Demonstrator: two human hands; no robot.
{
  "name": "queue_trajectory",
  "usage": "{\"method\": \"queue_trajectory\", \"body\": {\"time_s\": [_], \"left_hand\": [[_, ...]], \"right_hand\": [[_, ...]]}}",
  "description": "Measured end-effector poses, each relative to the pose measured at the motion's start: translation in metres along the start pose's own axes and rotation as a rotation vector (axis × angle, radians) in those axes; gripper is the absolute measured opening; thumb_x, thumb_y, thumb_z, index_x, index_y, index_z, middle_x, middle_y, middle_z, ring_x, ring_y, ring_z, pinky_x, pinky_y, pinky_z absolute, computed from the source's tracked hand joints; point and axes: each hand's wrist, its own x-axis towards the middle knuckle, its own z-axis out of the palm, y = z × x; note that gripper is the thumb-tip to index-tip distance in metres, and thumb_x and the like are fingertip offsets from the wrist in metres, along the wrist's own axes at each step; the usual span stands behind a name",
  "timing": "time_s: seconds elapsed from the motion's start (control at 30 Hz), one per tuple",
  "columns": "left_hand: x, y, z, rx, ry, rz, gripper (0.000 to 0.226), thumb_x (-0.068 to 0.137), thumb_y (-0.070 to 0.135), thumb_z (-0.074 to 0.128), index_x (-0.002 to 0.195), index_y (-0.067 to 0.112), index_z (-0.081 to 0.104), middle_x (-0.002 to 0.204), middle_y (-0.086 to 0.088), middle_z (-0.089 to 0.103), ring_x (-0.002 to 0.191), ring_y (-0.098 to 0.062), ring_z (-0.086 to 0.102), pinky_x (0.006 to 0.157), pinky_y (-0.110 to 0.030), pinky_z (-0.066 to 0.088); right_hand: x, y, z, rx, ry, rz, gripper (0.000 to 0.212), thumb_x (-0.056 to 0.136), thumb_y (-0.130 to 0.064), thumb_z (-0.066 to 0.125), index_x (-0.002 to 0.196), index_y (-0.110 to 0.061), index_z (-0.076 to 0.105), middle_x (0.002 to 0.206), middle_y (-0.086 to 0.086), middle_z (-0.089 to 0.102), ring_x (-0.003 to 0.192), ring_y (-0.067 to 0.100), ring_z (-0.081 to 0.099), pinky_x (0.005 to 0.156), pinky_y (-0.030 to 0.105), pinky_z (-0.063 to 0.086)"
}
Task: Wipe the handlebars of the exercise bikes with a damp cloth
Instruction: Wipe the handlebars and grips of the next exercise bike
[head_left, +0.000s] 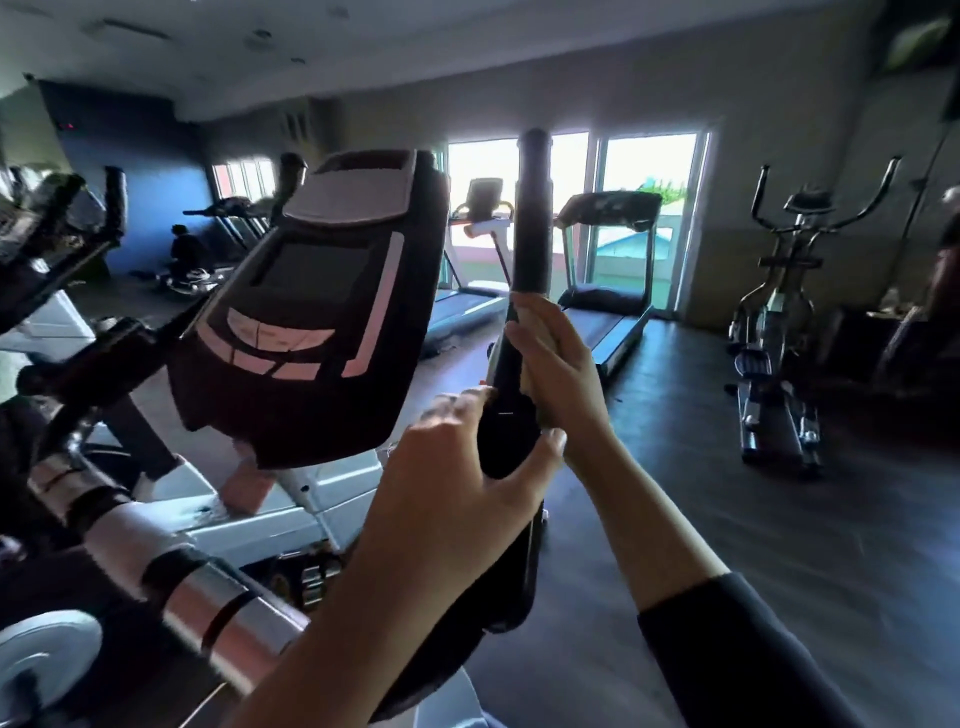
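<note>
A black upright handlebar (531, 223) rises right of the exercise machine's dark console (311, 291). My right hand (561, 374) presses a beige cloth (536, 332) against the bar's right side at mid height. My left hand (457, 467) wraps the same bar lower down, with the thumb on its right side and the fingers on its left. The machine's other handlebar (290, 174) shows its tip behind the console's upper left. The cloth is mostly hidden under my right hand's fingers.
Two treadmills (608, 291) stand ahead by bright windows. An elliptical trainer (779, 322) stands at the right wall. Another machine's handlebar (115, 195) is at the far left. A person crouches at the back left (184, 249). A pinkish block (249, 486) lies on the machine's white body.
</note>
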Motion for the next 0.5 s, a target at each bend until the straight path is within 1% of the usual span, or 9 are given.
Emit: {"method": "queue_trajectory", "body": {"time_s": [0.1, 0.17, 0.23, 0.27, 0.3, 0.33, 0.37, 0.47, 0.5], "left_hand": [[0.001, 0.0, 0.0, 0.002, 0.014, 0.005, 0.043, 0.072, 0.064, 0.053, 0.103, 0.035, 0.062, 0.095, 0.014, 0.06, 0.093, 0.001, 0.058, 0.087, -0.029, 0.051], [0.0, -0.001, 0.001, -0.001, 0.013, 0.005, 0.044, 0.071, 0.063, 0.052, 0.105, 0.036, 0.061, 0.097, 0.015, 0.06, 0.094, 0.002, 0.057, 0.088, -0.027, 0.05], [0.0, -0.002, 0.001, -0.006, 0.024, 0.009, 0.043, 0.072, 0.063, 0.053, 0.105, 0.036, 0.061, 0.096, 0.016, 0.061, 0.094, 0.003, 0.057, 0.086, -0.023, 0.05], [0.001, -0.002, 0.001, -0.005, 0.027, 0.012, 0.043, 0.072, 0.063, 0.054, 0.104, 0.036, 0.062, 0.095, 0.017, 0.061, 0.093, 0.005, 0.057, 0.085, -0.02, 0.05], [0.001, -0.002, 0.002, 0.0, 0.025, 0.012, 0.044, 0.072, 0.063, 0.054, 0.105, 0.035, 0.063, 0.095, 0.017, 0.061, 0.092, 0.005, 0.058, 0.084, -0.018, 0.05], [0.002, -0.003, 0.002, 0.004, 0.024, 0.011, 0.045, 0.072, 0.063, 0.054, 0.105, 0.035, 0.063, 0.094, 0.017, 0.062, 0.091, 0.006, 0.058, 0.083, -0.016, 0.049], [0.002, -0.003, 0.002, 0.008, 0.022, 0.007, 0.043, 0.071, 0.063, 0.054, 0.103, 0.035, 0.063, 0.094, 0.018, 0.062, 0.091, 0.006, 0.058, 0.082, -0.014, 0.048], [0.002, -0.001, 0.003, 0.009, 0.035, -0.011, 0.032, 0.069, 0.063, 0.055, 0.092, 0.04, 0.059, 0.093, 0.018, 0.063, 0.091, 0.008, 0.057, 0.079, -0.006, 0.045], [0.002, -0.001, 0.003, 0.008, 0.043, -0.017, 0.033, 0.069, 0.063, 0.055, 0.093, 0.041, 0.059, 0.094, 0.017, 0.063, 0.091, 0.008, 0.057, 0.079, -0.006, 0.044]], "right_hand": [[0.01, -0.011, 0.003, -0.043, 0.007, 0.049, 0.022, 0.073, -0.034, 0.066, 0.094, -0.041, 0.067, 0.09, 0.005, 0.065, 0.091, 0.043, 0.065, 0.088, 0.062, 0.051], [0.015, -0.01, 0.003, -0.061, 0.006, 0.031, 0.023, 0.071, -0.037, 0.066, 0.094, -0.041, 0.067, 0.089, 0.004, 0.064, 0.092, 0.047, 0.063, 0.085, 0.064, 0.05], [0.008, -0.007, 0.001, -0.065, -0.027, -0.01, 0.022, 0.073, -0.035, 0.067, 0.094, -0.041, 0.066, 0.085, -0.002, 0.065, 0.084, 0.038, 0.064, 0.085, 0.055, 0.054], [0.003, -0.004, -0.001, -0.06, -0.037, -0.031, 0.019, 0.078, -0.03, 0.068, 0.093, -0.04, 0.066, 0.082, -0.009, 0.065, 0.079, 0.026, 0.062, 0.082, 0.043, 0.056], [-0.001, 0.001, -0.003, -0.057, -0.052, -0.053, 0.018, 0.083, -0.022, 0.067, 0.093, -0.038, 0.065, 0.078, -0.014, 0.064, 0.075, 0.014, 0.059, 0.077, 0.032, 0.053], [-0.005, 0.003, -0.004, -0.063, -0.065, -0.068, 0.02, 0.085, -0.017, 0.066, 0.092, -0.036, 0.065, 0.076, -0.017, 0.063, 0.072, 0.007, 0.057, 0.074, 0.024, 0.049], [-0.006, 0.004, -0.005, -0.07, -0.07, -0.075, 0.022, 0.086, -0.015, 0.066, 0.091, -0.036, 0.065, 0.074, -0.017, 0.062, 0.07, 0.005, 0.056, 0.073, 0.022, 0.048], [0.013, -0.003, -0.004, -0.145, -0.011, -0.051, 0.02, 0.085, -0.019, 0.066, 0.087, -0.038, 0.065, 0.071, -0.013, 0.062, 0.067, 0.006, 0.058, 0.073, 0.029, 0.05], [0.022, -0.008, -0.003, -0.185, -0.001, -0.05, 0.016, 0.085, -0.021, 0.065, 0.087, -0.037, 0.065, 0.073, -0.012, 0.062, 0.066, 0.006, 0.057, 0.072, 0.029, 0.049]]}}
